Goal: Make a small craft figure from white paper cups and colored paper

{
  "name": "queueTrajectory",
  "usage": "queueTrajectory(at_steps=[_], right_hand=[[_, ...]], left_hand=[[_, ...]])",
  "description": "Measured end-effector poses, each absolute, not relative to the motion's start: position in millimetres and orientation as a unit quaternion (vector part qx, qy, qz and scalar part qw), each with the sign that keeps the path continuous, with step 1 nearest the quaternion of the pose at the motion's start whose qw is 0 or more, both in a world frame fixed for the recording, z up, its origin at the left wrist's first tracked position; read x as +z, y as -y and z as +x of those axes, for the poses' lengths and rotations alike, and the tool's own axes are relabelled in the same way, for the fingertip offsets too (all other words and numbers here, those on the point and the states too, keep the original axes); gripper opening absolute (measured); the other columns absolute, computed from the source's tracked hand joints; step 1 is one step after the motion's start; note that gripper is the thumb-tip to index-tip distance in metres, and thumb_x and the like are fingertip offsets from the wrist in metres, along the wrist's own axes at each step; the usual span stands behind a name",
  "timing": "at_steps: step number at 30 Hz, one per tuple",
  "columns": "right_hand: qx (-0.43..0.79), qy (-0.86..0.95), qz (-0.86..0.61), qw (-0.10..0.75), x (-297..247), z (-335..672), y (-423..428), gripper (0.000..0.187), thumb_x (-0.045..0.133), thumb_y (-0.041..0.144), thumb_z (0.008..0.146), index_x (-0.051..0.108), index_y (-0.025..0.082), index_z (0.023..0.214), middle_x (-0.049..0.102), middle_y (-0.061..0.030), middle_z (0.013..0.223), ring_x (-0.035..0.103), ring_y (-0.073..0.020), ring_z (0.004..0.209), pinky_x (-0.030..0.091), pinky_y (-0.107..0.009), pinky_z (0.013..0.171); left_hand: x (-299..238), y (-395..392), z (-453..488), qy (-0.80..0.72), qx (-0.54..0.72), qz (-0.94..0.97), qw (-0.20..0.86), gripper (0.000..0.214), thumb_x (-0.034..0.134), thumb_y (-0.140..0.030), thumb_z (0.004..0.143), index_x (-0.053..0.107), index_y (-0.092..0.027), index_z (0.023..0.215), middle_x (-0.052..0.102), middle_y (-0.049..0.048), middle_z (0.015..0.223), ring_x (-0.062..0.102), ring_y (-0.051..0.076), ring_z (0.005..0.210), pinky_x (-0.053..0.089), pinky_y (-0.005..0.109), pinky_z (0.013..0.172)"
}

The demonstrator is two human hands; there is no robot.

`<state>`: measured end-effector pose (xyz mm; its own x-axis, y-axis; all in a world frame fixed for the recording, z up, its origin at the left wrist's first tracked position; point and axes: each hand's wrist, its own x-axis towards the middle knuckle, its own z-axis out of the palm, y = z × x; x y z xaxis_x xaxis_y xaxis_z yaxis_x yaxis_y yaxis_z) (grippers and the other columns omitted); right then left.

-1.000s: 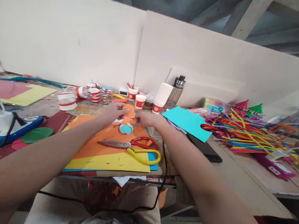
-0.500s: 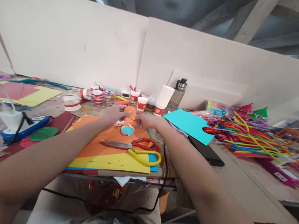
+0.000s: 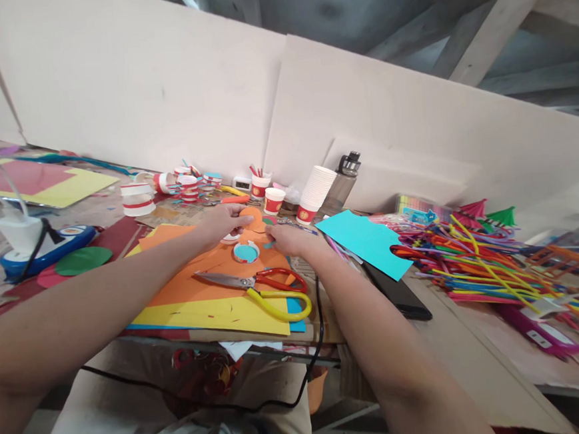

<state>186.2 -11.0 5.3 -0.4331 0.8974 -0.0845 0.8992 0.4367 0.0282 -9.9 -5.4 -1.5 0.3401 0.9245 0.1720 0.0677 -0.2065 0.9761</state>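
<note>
My left hand (image 3: 224,223) pinches a small orange paper disc (image 3: 252,217) by its left edge above the stacked sheets. Just right of the disc is my right hand (image 3: 287,238), its fingers drawn together; whatever is between them is too small to make out. Below the hands, a short white cup ring with a blue disc inside (image 3: 246,252) rests on the orange paper (image 3: 174,279). Big scissors (image 3: 231,280) with one red and one yellow handle lie across the orange and yellow sheets (image 3: 202,317), blades pointing left.
Behind stand red-and-white paper cups (image 3: 274,201), a cup stack (image 3: 317,188) and a bottle (image 3: 344,179). Cut cup pieces (image 3: 188,188) and a blue power strip (image 3: 51,249) are left. Blue card (image 3: 364,241), a black tablet-like slab (image 3: 400,295) and pipe cleaners (image 3: 473,262) are right.
My right hand has shifted slightly right, away from the orange disc. My left hand keeps the disc in nearly the same place.
</note>
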Motion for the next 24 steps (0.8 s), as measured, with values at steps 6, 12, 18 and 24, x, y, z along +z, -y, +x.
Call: queueTrajectory(at_steps=[6, 12, 18, 24], right_hand=[[-0.023, -0.824, 0.551, -0.129, 18.1, 199.8, 11.9, 0.017, 0.055, 0.007, 0.082, 0.066, 0.017, 0.090, 0.070, -0.0060, 0.098, 0.062, -0.0175, 0.090, 0.044, -0.025, 0.077], [-0.135, -0.740, 0.552, -0.359, 26.8, 206.3, 10.9, 0.022, 0.045, 0.022, 0.090, 0.057, 0.017, 0.108, 0.059, 0.0024, 0.074, 0.054, -0.0110, 0.062, 0.044, -0.023, 0.060], [-0.361, -0.652, 0.443, -0.499, 17.3, 190.1, 12.6, 0.012, 0.065, 0.029, 0.077, 0.060, 0.019, 0.080, 0.053, 0.0063, 0.059, 0.045, -0.0078, 0.051, 0.038, -0.021, 0.052], [-0.338, -0.676, 0.442, -0.483, 11.2, 185.6, 10.6, 0.014, 0.065, 0.032, 0.076, 0.062, 0.019, 0.076, 0.050, 0.0061, 0.057, 0.042, -0.0078, 0.051, 0.032, -0.022, 0.050]], left_hand=[[-2.7, 5.6, -10.3, -0.372, 0.428, 0.651, 0.505, 0.026, 0.075, -0.035, 0.065, 0.063, -0.014, 0.073, 0.048, -0.0041, 0.056, 0.041, 0.006, 0.048, 0.028, 0.020, 0.047], [-2.3, 6.3, -9.8, -0.380, 0.419, 0.650, 0.507, 0.025, 0.075, -0.033, 0.065, 0.065, -0.014, 0.076, 0.050, -0.0036, 0.057, 0.041, 0.007, 0.048, 0.029, 0.021, 0.048], [-6.9, 5.6, -9.3, -0.386, 0.369, 0.688, 0.491, 0.028, 0.070, -0.032, 0.072, 0.070, -0.014, 0.093, 0.049, -0.0046, 0.057, 0.042, 0.007, 0.048, 0.027, 0.020, 0.047], [-7.6, 6.3, -6.2, -0.378, 0.364, 0.698, 0.487, 0.028, 0.070, -0.034, 0.071, 0.069, -0.014, 0.091, 0.047, -0.0053, 0.056, 0.045, 0.008, 0.049, 0.029, 0.020, 0.047]])
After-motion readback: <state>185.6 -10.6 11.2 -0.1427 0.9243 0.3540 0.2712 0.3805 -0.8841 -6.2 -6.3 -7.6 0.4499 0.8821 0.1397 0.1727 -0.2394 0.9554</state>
